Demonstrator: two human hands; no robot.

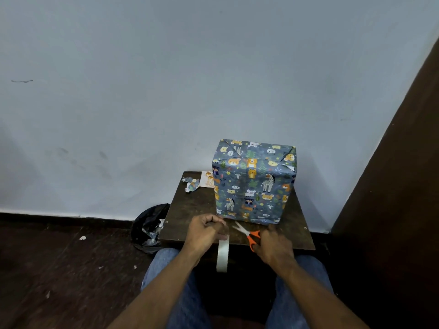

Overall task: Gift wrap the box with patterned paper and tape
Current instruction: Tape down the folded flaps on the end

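Note:
A box (pixel 254 181) wrapped in blue-grey paper with cartoon animals stands upright at the back of a small dark table (pixel 190 210). In front of it, my left hand (pixel 205 230) grips a roll of tape, mostly hidden in the fist, and a white strip of tape (pixel 222 255) hangs down from it past the table's front edge. My right hand (pixel 273 245) grips orange-handled scissors (pixel 247 232). Their blades are apart and point toward the tape by my left hand.
Crumpled paper scraps (pixel 191 184) and a small card (pixel 208 179) lie at the table's back left corner. A black bin bag (pixel 149 227) with scraps sits on the floor left of the table. A pale wall rises behind, a dark panel (pixel 392 186) stands on the right.

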